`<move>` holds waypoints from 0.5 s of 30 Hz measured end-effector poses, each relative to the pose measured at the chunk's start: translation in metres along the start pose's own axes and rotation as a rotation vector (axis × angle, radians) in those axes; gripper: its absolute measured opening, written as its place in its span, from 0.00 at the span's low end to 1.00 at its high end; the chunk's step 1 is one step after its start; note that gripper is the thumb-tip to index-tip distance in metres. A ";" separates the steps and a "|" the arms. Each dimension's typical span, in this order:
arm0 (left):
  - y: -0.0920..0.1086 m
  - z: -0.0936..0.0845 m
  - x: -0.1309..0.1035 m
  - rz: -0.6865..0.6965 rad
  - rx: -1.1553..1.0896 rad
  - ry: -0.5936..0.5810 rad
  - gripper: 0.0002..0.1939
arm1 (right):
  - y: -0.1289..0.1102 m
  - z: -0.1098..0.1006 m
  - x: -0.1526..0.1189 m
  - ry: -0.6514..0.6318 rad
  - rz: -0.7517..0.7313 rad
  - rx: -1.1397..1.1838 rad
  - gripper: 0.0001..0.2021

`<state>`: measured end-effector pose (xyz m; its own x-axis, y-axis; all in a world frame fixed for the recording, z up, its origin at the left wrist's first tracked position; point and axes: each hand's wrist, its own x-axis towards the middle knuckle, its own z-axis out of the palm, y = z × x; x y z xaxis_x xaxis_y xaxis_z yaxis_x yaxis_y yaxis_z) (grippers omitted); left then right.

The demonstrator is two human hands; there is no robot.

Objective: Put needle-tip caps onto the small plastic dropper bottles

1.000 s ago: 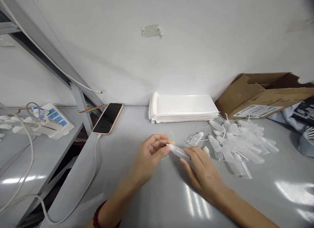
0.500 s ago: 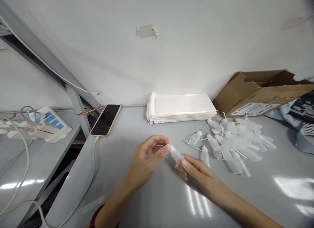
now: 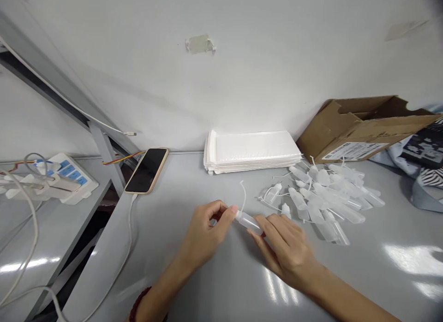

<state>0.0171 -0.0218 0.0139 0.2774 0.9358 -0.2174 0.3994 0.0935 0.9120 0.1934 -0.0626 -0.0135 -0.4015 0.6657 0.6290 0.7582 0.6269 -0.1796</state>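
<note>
Bottle (image 3: 249, 223): it was in the middle of the frame, a little below the centre, held slanting between the two hands above the table (image 3: 207, 289).
Weight and feel: the bottle looked small and thin, of clear plastic, so I judged it light, soft enough to dent under a squeeze, rather slippery, and not easy to break.
Good place to hold: probably the round body near the base for a steady grip, and the narrow neck for a fine grip; a light pressure should be enough.
Left hand (image 3: 208, 229): thumb and first finger were pinched together at the narrow end of the bottle; what exactly lay between them I could not tell.
Right hand (image 3: 287, 243): thumb and fingers were closed around the lower end of the bottle.
Strap (image 3: 244, 195): a thin white one curved upward just beside the narrow end; its lower join was not clear to me.
Pile of bottles (image 3: 341, 199): it lay loosely at the right of the frame, near the right hand.
White envelopes (image 3: 256, 149): they were stacked behind the hands, against the wall.
Box (image 3: 332, 133): it stood open at the upper right.
Phone (image 3: 147, 170): it lay at the left, with a cable (image 3: 130, 229) plugged in.
</note>
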 end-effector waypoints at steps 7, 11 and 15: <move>0.002 -0.007 0.000 0.050 -0.047 -0.076 0.15 | -0.003 -0.010 0.006 -0.204 0.423 0.507 0.08; 0.002 -0.009 -0.001 0.110 -0.049 -0.131 0.09 | 0.003 -0.016 0.013 -0.418 0.917 1.054 0.17; 0.003 -0.011 -0.001 0.136 0.010 -0.148 0.07 | 0.007 -0.012 0.014 -0.453 1.165 1.565 0.19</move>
<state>0.0087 -0.0188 0.0205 0.4546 0.8793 -0.1420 0.3580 -0.0345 0.9331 0.1996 -0.0539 0.0028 -0.4062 0.8159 -0.4115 -0.2182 -0.5239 -0.8233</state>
